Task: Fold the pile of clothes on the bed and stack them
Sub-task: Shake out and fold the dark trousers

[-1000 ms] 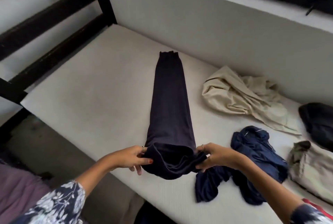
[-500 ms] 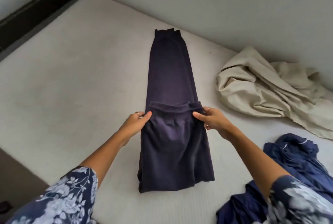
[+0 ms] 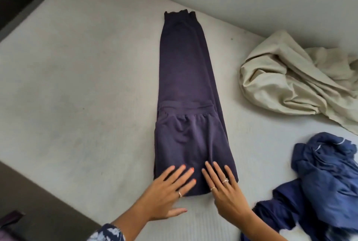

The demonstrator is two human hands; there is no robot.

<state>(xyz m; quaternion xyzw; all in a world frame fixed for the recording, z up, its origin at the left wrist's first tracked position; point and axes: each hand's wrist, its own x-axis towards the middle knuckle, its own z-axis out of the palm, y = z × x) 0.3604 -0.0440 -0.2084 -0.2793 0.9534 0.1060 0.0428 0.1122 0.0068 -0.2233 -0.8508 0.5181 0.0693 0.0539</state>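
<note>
Both hands lay flat, fingers straight and spread, gripping nothing: left hand point(image 3: 170, 188) and right hand point(image 3: 225, 188) pressed side by side on the near folded edge of the dark purple trousers point(image 3: 184, 78). The trousers lay lengthwise mid-mattress point(image 3: 81, 85), waistband end doubled over the legs. Step judged: smoothing the first fold. Next move likely needs another fold toward the far cuffs. Beige garment point(image 3: 290, 80) and blue garment point(image 3: 327, 178) waited, unfolded, to the right.
</note>
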